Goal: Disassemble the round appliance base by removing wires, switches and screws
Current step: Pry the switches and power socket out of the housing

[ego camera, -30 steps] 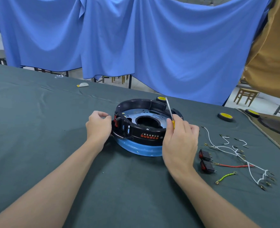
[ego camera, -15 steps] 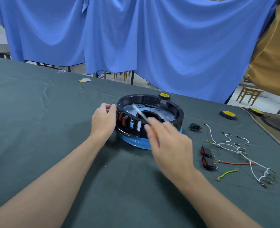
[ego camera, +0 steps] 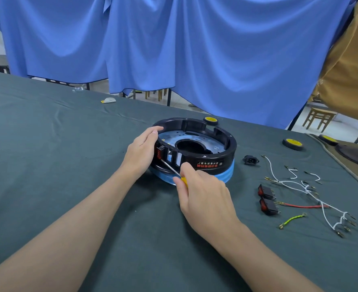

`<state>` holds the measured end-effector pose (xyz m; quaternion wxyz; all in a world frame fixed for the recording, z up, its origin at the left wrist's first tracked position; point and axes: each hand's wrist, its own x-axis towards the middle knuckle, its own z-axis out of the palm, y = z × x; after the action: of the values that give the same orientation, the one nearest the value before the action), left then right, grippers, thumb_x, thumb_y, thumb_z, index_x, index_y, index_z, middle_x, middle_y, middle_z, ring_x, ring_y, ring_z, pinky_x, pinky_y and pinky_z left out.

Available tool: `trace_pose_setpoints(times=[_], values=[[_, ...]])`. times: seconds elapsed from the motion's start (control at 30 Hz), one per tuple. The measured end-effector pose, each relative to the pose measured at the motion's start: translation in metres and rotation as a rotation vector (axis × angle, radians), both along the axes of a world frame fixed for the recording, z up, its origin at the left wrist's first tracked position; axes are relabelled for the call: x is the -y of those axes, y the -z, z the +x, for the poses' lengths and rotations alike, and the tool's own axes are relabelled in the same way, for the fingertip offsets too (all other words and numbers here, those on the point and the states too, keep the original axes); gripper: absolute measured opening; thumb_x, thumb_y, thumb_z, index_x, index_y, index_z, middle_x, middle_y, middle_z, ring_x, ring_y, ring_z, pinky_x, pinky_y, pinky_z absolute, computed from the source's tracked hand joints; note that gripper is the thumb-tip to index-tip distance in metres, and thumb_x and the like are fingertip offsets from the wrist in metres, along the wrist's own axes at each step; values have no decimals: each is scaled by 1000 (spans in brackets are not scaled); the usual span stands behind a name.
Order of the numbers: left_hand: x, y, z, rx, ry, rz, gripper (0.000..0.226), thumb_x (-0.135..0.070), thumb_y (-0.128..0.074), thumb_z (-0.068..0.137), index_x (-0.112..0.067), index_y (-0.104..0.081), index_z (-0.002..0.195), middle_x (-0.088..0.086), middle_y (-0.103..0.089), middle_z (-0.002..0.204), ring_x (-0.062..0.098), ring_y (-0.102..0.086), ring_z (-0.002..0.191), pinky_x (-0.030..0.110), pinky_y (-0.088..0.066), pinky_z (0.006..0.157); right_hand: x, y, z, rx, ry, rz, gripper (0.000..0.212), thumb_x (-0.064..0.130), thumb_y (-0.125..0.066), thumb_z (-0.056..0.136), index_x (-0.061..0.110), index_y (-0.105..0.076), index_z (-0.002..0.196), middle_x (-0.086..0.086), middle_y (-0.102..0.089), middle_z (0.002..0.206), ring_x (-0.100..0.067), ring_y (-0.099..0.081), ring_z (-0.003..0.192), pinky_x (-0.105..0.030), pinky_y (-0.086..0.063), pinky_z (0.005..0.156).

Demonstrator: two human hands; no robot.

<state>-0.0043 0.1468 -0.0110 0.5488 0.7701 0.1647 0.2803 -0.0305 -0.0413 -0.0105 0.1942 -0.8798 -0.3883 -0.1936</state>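
Now, head view: you look down on a dark green surface [ego camera: 68,165], and the round appliance base [ego camera: 207,163] lies near its middle, just ahead of both your hands.
Base: it has a black ring wall on a blue lower rim, open side up. Inside is a metal plate with a large hole, and red lettering runs along the near wall.
Left hand [ego camera: 141,151]: your fingers curl over the left rim of the base and grip the wall.
Right hand [ego camera: 203,197]: your fingers pinch the yellow handle of a screwdriver [ego camera: 171,169]. Its shaft slants up and left, with the tip at the near-left wall beside a red switch [ego camera: 159,153] seated there.
Loose parts: two switches [ego camera: 267,200] lie side by side to the right of your right hand, apart from the base. White wires [ego camera: 296,183], a red wire [ego camera: 300,206] and a green-yellow wire [ego camera: 292,218] spread out around them. A black socket [ego camera: 250,159] lies just right of the base.
Background: a yellow-topped wheel [ego camera: 292,143] rests farther right, and a blue cloth [ego camera: 195,49] hangs behind.
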Motion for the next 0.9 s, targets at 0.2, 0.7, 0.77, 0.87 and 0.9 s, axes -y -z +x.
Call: trace_pose_setpoints(times=[0.2, 0.7, 0.77, 0.87, 0.9], values=[[-1, 1, 2, 10, -14, -23, 33, -36, -36, 102, -44, -64, 120, -19, -62, 114, 7, -50, 114, 15, -34, 84, 1, -4, -3, -51, 11, 70, 21, 38, -40, 101, 25, -29, 88, 2, -45, 70, -33, -50, 72, -35, -37, 59], [-2, 2, 3, 18, -21, -37, 33, -35, -39, 99, -49, -66, 114, -26, -63, 93, -8, -53, 95, 12, -36, 76, -2, -11, 11, -285, -24, 268, 27, 35, -56, 96, 19, -46, 77, 9, -45, 59, -19, -44, 70, -30, -30, 64], [-3, 2, 4, 18, -27, -36, 33, -35, -40, 99, -50, -66, 113, -27, -63, 93, -8, -54, 95, 12, -35, 76, 1, -16, 20, -528, 16, 362, 28, 36, -63, 92, 21, -54, 70, 9, -49, 54, -19, -44, 70, -27, -32, 63], [-3, 2, 4, 15, -30, -37, 33, -35, -40, 99, -50, -66, 112, -22, -62, 86, -14, -54, 81, 7, -37, 69, 1, -22, 26, -801, 23, 516, 31, 31, -70, 88, 18, -59, 61, 6, -51, 47, -12, -43, 52, -24, -30, 52], [-3, 2, 4, 17, -32, -36, 33, -35, -40, 99, -50, -67, 111, -19, -62, 84, -12, -55, 78, 8, -38, 67, 0, -23, 26, -863, 44, 551, 31, 29, -71, 87, 17, -59, 61, 4, -51, 47, -9, -41, 44, -23, -29, 48]])
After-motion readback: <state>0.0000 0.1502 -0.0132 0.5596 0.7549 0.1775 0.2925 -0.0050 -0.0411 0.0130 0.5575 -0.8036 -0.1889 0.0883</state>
